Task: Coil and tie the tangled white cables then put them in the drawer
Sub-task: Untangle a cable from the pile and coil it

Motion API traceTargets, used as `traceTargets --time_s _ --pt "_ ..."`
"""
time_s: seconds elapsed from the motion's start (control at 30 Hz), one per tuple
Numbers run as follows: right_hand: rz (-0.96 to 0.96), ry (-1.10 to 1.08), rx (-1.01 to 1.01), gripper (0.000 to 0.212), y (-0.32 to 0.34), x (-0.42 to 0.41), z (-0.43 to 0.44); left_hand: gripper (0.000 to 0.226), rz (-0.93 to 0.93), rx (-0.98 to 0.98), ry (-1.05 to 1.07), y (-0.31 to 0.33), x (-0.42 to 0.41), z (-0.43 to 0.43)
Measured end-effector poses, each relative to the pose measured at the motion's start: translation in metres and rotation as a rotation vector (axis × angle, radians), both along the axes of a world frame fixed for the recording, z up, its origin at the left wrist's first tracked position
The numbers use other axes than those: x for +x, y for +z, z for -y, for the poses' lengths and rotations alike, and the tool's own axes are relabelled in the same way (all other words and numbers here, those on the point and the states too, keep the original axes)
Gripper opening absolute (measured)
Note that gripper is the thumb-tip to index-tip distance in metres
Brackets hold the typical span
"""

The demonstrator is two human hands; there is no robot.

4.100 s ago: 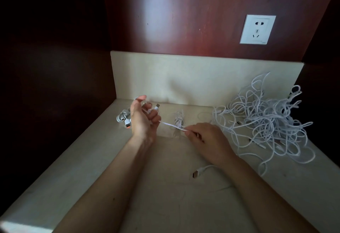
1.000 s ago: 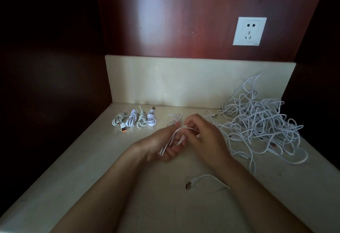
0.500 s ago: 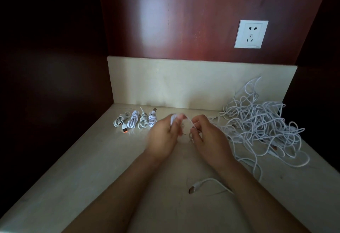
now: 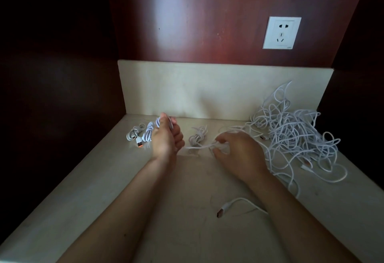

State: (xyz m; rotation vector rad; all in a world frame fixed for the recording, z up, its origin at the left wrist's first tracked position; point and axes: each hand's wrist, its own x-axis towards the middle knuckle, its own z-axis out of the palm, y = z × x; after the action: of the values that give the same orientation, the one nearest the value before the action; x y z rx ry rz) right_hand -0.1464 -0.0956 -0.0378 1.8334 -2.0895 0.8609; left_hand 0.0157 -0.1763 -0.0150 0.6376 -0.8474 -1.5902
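Observation:
My left hand (image 4: 166, 138) is raised at centre left, fingers curled round loops of a white cable. That white cable (image 4: 197, 147) stretches rightward to my right hand (image 4: 236, 150), which pinches it just above the counter. A large tangle of white cables (image 4: 295, 136) lies at the back right. One tied coil (image 4: 198, 137) sits between my hands near the back. More tied coils (image 4: 138, 134) lie at the back left, partly hidden by my left hand. A loose plug end (image 4: 223, 210) lies near the front under my right forearm.
The beige counter (image 4: 104, 190) is boxed in by dark wood walls left and right and a low beige backsplash (image 4: 207, 90). A white wall socket (image 4: 281, 33) is on the red-brown back panel. No drawer is in view.
My hands, close together half a second ago, have moved apart: the left went left and up with the loops, the right went right, pulling the cable taut between them.

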Motion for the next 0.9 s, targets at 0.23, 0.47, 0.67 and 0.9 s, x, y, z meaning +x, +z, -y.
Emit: traceTargets --time_s 0.23,0.47,0.67,0.9 --pt "-0.034 0.249 -0.122 0.023 0.007 0.033 -0.007 0.040 -0.120 0.065 -0.116 0.002 0.001 0.000" --pt "0.183 0.199 -0.136 0.022 0.004 0.031 -0.010 0.040 0.070 -0.017 -0.010 0.003 -0.001 -0.002" --pt "0.157 0.367 -0.125 0.009 0.004 0.040 -0.013 0.043 0.261 0.003 0.156 0.002 0.006 0.004" --pt "0.607 0.563 -0.211 0.017 0.007 0.047 -0.012 0.053 0.728 -0.184 -0.182 -0.009 0.002 0.003"
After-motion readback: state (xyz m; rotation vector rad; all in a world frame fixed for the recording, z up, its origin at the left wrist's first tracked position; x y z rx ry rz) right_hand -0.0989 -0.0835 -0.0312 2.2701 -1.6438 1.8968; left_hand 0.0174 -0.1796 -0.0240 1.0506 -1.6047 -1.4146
